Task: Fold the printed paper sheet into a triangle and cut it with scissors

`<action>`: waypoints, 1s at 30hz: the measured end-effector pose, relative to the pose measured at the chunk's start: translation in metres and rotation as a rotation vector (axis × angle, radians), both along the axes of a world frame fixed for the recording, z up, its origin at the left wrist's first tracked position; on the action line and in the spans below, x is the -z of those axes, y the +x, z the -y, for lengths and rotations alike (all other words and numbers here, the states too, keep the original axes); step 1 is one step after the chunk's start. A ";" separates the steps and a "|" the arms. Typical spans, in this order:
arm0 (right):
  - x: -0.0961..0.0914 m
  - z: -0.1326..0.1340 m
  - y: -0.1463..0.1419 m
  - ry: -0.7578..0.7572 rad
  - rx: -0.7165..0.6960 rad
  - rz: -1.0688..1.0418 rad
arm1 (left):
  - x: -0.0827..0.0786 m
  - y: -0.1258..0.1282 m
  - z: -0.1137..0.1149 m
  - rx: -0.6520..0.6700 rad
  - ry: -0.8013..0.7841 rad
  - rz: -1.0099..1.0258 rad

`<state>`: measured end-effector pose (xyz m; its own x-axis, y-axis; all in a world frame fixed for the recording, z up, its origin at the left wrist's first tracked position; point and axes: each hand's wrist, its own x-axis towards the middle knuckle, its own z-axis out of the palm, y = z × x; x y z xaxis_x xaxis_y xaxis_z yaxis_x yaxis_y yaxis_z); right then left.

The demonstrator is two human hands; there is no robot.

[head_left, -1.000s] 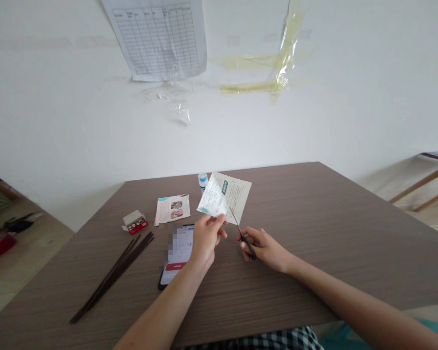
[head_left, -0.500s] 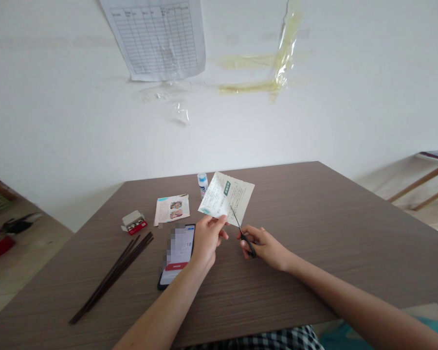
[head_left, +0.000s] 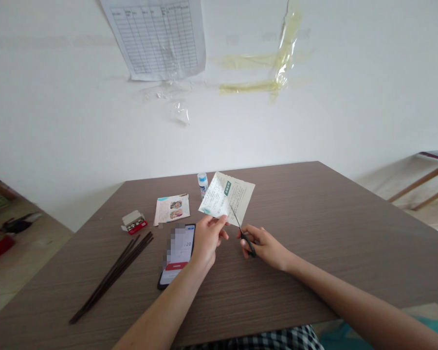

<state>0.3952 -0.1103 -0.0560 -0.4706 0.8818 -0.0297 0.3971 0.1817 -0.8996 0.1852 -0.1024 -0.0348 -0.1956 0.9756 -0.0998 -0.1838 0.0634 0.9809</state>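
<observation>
My left hand pinches the lower edge of a printed paper sheet and holds it up above the brown table. My right hand grips small black-handled scissors, whose thin blades point up into the sheet's bottom edge. Just left of my left wrist a phone with a lit screen lies flat on the table.
A bundle of dark thin sticks lies at the left. A small red and white box, a printed card and a small glue bottle stand further back. A chart and tape strips hang on the wall.
The paper has shifted slightly to the right in my left hand. Both hands and the scissors have stayed almost still.
</observation>
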 end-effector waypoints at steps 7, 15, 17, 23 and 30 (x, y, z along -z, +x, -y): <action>-0.001 0.001 0.001 0.020 -0.018 -0.016 | 0.001 0.000 0.000 -0.002 0.000 0.003; 0.009 -0.004 0.001 0.019 -0.012 -0.026 | 0.003 -0.001 -0.001 0.004 0.017 0.008; 0.013 -0.007 0.002 0.005 -0.023 -0.024 | 0.003 -0.001 0.000 0.005 0.021 0.010; 0.015 -0.008 0.005 0.003 -0.049 -0.046 | 0.001 -0.001 -0.001 -0.008 0.014 -0.005; 0.007 -0.007 0.013 0.080 -0.119 0.006 | 0.003 -0.008 -0.005 -0.055 0.033 -0.049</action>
<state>0.4079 -0.1030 -0.0635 -0.5724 0.8192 0.0351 0.3736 0.2986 -0.8782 0.1768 -0.0970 -0.0380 -0.2524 0.9660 -0.0563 -0.1382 0.0217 0.9902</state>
